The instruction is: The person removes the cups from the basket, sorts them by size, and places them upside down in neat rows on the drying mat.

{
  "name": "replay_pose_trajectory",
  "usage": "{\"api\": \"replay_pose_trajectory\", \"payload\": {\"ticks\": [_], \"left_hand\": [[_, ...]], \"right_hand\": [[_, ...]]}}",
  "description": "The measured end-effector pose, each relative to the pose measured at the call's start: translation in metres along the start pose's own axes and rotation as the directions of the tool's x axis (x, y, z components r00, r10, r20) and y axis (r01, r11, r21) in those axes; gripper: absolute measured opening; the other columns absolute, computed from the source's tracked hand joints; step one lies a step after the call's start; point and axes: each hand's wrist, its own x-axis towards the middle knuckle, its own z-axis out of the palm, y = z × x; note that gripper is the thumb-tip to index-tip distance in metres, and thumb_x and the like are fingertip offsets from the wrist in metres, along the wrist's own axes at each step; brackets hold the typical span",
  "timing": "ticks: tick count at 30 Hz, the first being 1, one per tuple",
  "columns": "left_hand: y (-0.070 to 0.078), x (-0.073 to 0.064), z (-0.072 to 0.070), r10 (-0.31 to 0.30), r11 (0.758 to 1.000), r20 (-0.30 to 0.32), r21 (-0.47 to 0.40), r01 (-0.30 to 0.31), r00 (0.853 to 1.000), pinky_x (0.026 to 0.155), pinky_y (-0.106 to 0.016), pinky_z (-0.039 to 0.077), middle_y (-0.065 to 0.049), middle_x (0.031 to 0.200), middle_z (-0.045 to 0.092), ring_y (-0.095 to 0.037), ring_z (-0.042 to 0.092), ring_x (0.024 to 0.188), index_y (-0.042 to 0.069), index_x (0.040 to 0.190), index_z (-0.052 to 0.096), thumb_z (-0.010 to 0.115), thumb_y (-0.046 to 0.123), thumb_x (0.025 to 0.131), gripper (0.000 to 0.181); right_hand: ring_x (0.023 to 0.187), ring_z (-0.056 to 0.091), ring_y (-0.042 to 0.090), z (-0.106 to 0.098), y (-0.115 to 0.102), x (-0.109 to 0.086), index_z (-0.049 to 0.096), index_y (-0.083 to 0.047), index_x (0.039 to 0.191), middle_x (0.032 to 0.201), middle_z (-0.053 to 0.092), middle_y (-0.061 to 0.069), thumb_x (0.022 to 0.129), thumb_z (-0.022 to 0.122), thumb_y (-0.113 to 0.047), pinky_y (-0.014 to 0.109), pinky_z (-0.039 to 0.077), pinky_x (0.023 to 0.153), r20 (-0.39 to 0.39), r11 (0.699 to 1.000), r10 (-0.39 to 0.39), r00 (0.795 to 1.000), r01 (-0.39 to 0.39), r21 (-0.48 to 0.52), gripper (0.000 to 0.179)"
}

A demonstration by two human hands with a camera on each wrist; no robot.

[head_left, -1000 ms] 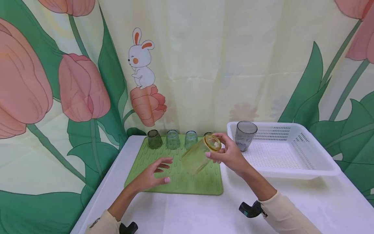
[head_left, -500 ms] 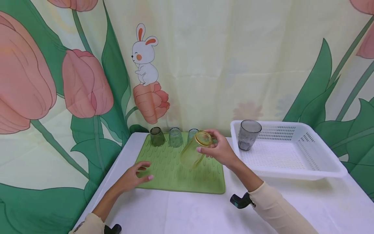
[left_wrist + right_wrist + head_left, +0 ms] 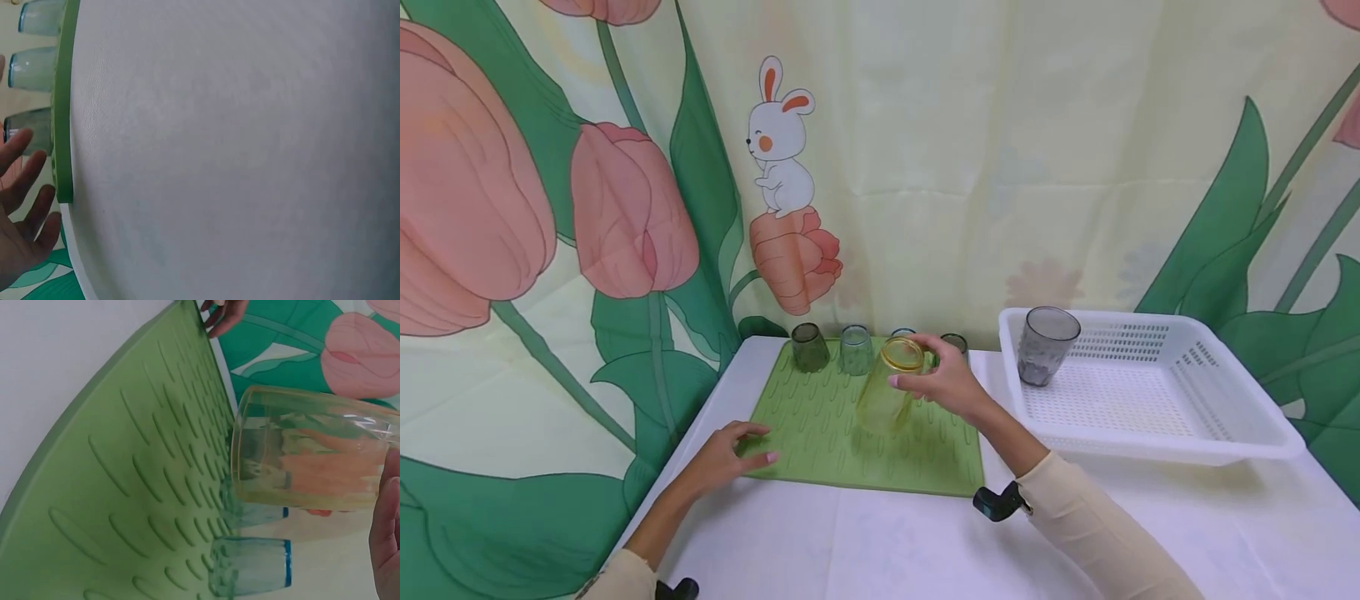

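Note:
My right hand (image 3: 942, 379) grips a yellow glass tumbler (image 3: 883, 404) near its base. The tumbler is upside down and slightly tilted, its mouth pointing down above the green drying mat (image 3: 820, 458). In the right wrist view, the yellow tumbler (image 3: 312, 450) shows its rim facing the mat, apart from it. At the mat's left front edge, my left hand (image 3: 718, 458) holds nothing, its fingers loosely bent. Along the back of the mat, a dark glass (image 3: 810, 348) and a bluish glass (image 3: 855, 350) stand upside down. Another bluish glass (image 3: 259, 565) is mostly hidden behind the tumbler in the head view.
A dark grey glass (image 3: 955, 342) is partly hidden behind my right hand. To the right, a white perforated basket (image 3: 1247, 425) holds a large grey tumbler (image 3: 1047, 346) at its left end. A tulip-print curtain (image 3: 940, 167) hangs behind the white table (image 3: 865, 546).
My right hand has carried the yellow tumbler leftward over the mat and turned it more upright, base up. My left hand has drawn back to the left. The head view has shifted slightly.

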Motion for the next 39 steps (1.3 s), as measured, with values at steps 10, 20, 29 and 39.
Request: {"api": "replay_pose_trajectory", "payload": {"ticks": [10, 20, 29, 39], "left_hand": [[-0.012, -0.004, -0.005, -0.048, 0.999, 0.028, 0.001, 0.048, 0.998, 0.092, -0.046, 0.049, -0.019, 0.132, 0.058, -0.035, 0.056, 0.115, 0.003, 0.127, 0.065, 0.081, 0.038, 0.083, 0.058], [-0.013, -0.003, -0.004, -0.039, 0.999, 0.042, 0.002, 0.038, 0.998, 0.091, -0.045, 0.049, -0.018, 0.129, 0.057, -0.032, 0.056, 0.112, 0.003, 0.124, 0.067, 0.083, 0.034, 0.082, 0.054], [-0.016, -0.001, -0.002, -0.009, 1.000, 0.027, 0.001, 0.009, 1.000, 0.088, -0.041, 0.048, -0.017, 0.122, 0.057, -0.029, 0.056, 0.106, 0.004, 0.121, 0.069, 0.084, 0.028, 0.081, 0.049], [-0.014, -0.001, -0.007, 0.038, 0.999, 0.051, 0.016, -0.039, 0.998, 0.089, -0.043, 0.048, -0.019, 0.118, 0.056, -0.030, 0.056, 0.107, 0.002, 0.121, 0.067, 0.084, 0.021, 0.080, 0.048]], "right_hand": [[0.068, 0.069, 0.041, 0.025, -0.001, 0.020, 0.050, -0.012, 0.141, 0.134, 0.051, 0.015, 0.079, 0.085, -0.024, 0.035, 0.056, 0.057, 0.063, 1.000, 0.029, 0.998, -0.029, -0.003, 0.072], [0.074, 0.071, 0.044, 0.049, -0.005, 0.047, 0.050, -0.016, 0.143, 0.135, 0.051, 0.012, 0.079, 0.086, -0.029, 0.035, 0.056, 0.059, 0.117, 0.999, 0.040, 0.992, -0.037, -0.032, 0.074], [0.079, 0.070, 0.047, 0.073, -0.007, 0.075, 0.049, -0.017, 0.143, 0.132, 0.051, 0.012, 0.080, 0.086, -0.029, 0.039, 0.059, 0.066, 0.160, 0.997, 0.067, 0.985, -0.062, -0.041, 0.073], [0.076, 0.072, 0.041, 0.103, -0.004, 0.093, 0.047, -0.011, 0.144, 0.132, 0.051, 0.013, 0.081, 0.084, -0.025, 0.030, 0.056, 0.059, 0.197, 0.998, 0.062, 0.978, -0.056, -0.039, 0.074]]}}
